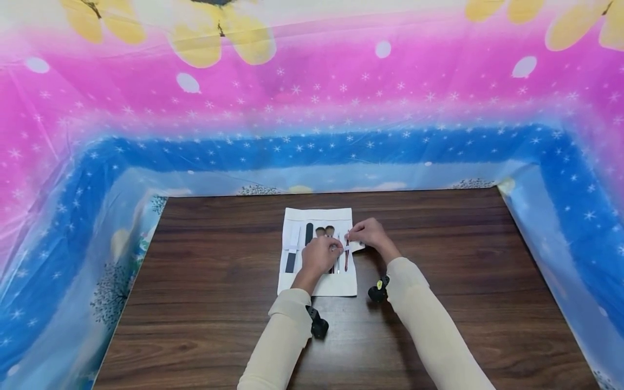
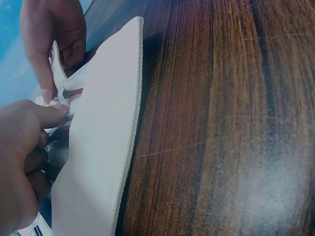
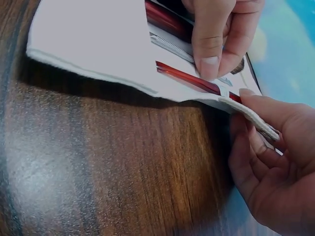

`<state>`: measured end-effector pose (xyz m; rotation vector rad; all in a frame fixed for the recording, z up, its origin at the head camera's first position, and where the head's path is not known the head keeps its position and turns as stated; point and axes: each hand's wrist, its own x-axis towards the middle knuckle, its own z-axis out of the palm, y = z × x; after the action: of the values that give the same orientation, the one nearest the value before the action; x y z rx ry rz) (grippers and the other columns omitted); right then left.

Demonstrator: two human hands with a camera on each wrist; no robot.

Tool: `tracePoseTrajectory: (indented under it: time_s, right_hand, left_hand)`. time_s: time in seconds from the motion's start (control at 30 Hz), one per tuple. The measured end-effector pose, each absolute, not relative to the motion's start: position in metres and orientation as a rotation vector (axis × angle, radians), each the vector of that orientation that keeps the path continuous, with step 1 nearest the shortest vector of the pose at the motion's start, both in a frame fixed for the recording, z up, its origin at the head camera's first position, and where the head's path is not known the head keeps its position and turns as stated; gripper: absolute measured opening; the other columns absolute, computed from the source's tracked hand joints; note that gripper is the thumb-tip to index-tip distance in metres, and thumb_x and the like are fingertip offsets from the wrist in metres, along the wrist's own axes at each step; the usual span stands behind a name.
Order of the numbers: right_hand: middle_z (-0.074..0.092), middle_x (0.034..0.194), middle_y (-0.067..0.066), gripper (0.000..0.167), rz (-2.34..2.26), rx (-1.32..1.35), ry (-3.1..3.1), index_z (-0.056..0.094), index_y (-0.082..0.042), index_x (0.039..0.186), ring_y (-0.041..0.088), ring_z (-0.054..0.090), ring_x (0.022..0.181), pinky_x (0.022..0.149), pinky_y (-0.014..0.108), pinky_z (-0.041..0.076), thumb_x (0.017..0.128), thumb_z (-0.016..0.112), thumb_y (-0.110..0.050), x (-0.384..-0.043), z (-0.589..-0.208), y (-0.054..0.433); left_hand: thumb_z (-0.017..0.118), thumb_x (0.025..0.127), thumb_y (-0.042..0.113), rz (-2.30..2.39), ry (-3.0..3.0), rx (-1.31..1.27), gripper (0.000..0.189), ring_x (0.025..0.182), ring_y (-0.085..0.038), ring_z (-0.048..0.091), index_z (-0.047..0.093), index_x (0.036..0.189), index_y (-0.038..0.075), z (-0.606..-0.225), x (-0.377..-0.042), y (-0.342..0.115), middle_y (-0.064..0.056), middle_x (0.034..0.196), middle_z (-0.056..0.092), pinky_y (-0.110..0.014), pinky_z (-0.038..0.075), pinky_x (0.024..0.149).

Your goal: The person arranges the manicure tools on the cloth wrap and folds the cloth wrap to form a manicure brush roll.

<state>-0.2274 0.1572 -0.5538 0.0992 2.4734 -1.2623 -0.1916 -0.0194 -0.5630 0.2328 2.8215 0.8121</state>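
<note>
A white fabric tool roll (image 1: 312, 287) lies spread on the table, and both hands work at its right side. My right hand (image 1: 369, 232) pinches the far end of a slim red tool (image 3: 189, 77), thumb on top, fingers under the roll's edge. A white elastic band (image 3: 224, 91) crosses this tool. With thumb and forefinger, my left hand (image 1: 320, 255) pinches at the band, beside the red tool. Two makeup brushes (image 1: 330, 231) with brown bristles lie under the left hand, their handles partly hidden. A thin metal tool (image 3: 172, 46) lies between the red tool and a thicker red handle (image 3: 170, 19).
On the roll's left half are a long black rounded strip (image 1: 309, 233) and a flat piece with a dark lower end (image 1: 290, 262). The brown wooden table (image 1: 209, 260) extends around the roll. A printed pink and blue cloth (image 1: 312, 108) hangs behind its edges.
</note>
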Motion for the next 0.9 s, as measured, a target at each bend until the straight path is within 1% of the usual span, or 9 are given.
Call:
tracePoseTrajectory:
  time_s: [0.17, 0.37, 0.5, 0.57, 0.63, 0.73, 0.8, 0.87, 0.9]
  right_hand:
    - [0.071, 0.086, 0.005, 0.022, -1.256, 0.104, 2.5, 0.079, -0.002, 0.094, 0.012, 0.052, 0.067, 0.061, 0.025, 0.043, 0.091, 0.076, -0.024, -0.227, -0.554, 0.155]
    - [0.073, 0.091, 0.008, 0.019, -1.255, 0.122, 2.54, 0.079, -0.006, 0.09, 0.013, 0.056, 0.07, 0.061, 0.025, 0.045, 0.09, 0.077, -0.024, -0.223, -0.557, 0.154]
    - [0.074, 0.092, 0.012, 0.02, -1.272, 0.108, 2.598, 0.078, -0.004, 0.089, 0.015, 0.058, 0.07, 0.061, 0.025, 0.045, 0.091, 0.076, -0.024, -0.22, -0.562, 0.156]
    - [0.074, 0.094, 0.013, 0.024, -1.303, 0.112, 2.61, 0.077, -0.003, 0.093, 0.015, 0.058, 0.072, 0.063, 0.025, 0.044, 0.093, 0.073, -0.026, -0.218, -0.565, 0.158]
    - [0.073, 0.098, 0.014, 0.027, -1.347, 0.125, 2.598, 0.076, -0.001, 0.1, 0.015, 0.058, 0.074, 0.064, 0.024, 0.045, 0.096, 0.069, -0.028, -0.215, -0.568, 0.162]
    - [0.07, 0.103, 0.016, 0.031, -1.47, 0.192, 2.491, 0.072, 0.001, 0.11, 0.012, 0.06, 0.074, 0.065, 0.024, 0.051, 0.101, 0.062, -0.027, -0.206, -0.57, 0.167]
    - [0.068, 0.106, 0.016, 0.032, -1.552, 0.243, 2.393, 0.069, 0.004, 0.115, 0.009, 0.062, 0.071, 0.064, 0.023, 0.055, 0.103, 0.058, -0.023, -0.199, -0.57, 0.17]
    - [0.068, 0.105, 0.016, 0.033, -1.616, 0.281, 2.292, 0.065, 0.006, 0.12, 0.008, 0.064, 0.069, 0.063, 0.023, 0.056, 0.105, 0.054, -0.021, -0.191, -0.569, 0.171]
    - [0.069, 0.104, 0.015, 0.034, -1.641, 0.293, 2.245, 0.062, 0.007, 0.124, 0.008, 0.065, 0.068, 0.063, 0.023, 0.057, 0.105, 0.053, -0.02, -0.188, -0.568, 0.171]
  left_hand:
    - [0.071, 0.095, 0.029, 0.845, 2.813, 0.231, 0.01, 0.066, -0.01, 0.056, 0.08, 0.097, 0.024, -0.56, -0.191, -0.021, 0.003, 0.087, 0.074, -0.029, 0.04, 0.06]
    - [0.069, 0.097, 0.028, 0.918, 2.768, 0.237, 0.013, 0.064, -0.011, 0.056, 0.08, 0.102, 0.022, -0.558, -0.189, -0.023, 0.002, 0.084, 0.073, -0.027, 0.039, 0.058]
    - [0.068, 0.098, 0.028, 1.041, 2.722, 0.266, 0.016, 0.064, -0.01, 0.054, 0.079, 0.104, 0.019, -0.554, -0.188, -0.029, 0.0, 0.09, 0.074, -0.027, 0.041, 0.059]
    - [0.068, 0.098, 0.028, 1.113, 2.706, 0.27, 0.017, 0.062, -0.009, 0.053, 0.079, 0.104, 0.018, -0.55, -0.19, -0.037, -0.002, 0.088, 0.073, -0.027, 0.041, 0.059]
    - [0.068, 0.098, 0.027, 1.203, 2.686, 0.259, 0.017, 0.058, -0.01, 0.051, 0.079, 0.104, 0.016, -0.542, -0.195, -0.049, -0.005, 0.082, 0.072, -0.027, 0.04, 0.056]
    - [0.067, 0.098, 0.025, 1.29, 2.706, 0.189, 0.017, 0.058, -0.011, 0.051, 0.079, 0.102, 0.014, -0.531, -0.207, -0.073, -0.006, 0.079, 0.07, -0.027, 0.041, 0.055]
    - [0.067, 0.097, 0.023, 1.316, 2.757, 0.124, 0.016, 0.061, -0.015, 0.055, 0.078, 0.101, 0.012, -0.523, -0.218, -0.09, -0.008, 0.081, 0.071, -0.029, 0.043, 0.057]
    - [0.067, 0.098, 0.021, 1.294, 2.825, 0.045, 0.016, 0.071, -0.019, 0.062, 0.078, 0.103, 0.011, -0.519, -0.228, -0.105, -0.008, 0.088, 0.073, -0.033, 0.048, 0.065]
    - [0.066, 0.098, 0.021, 1.285, 2.845, 0.009, 0.017, 0.078, -0.022, 0.065, 0.077, 0.105, 0.01, -0.517, -0.232, -0.111, -0.01, 0.093, 0.074, -0.035, 0.05, 0.069]
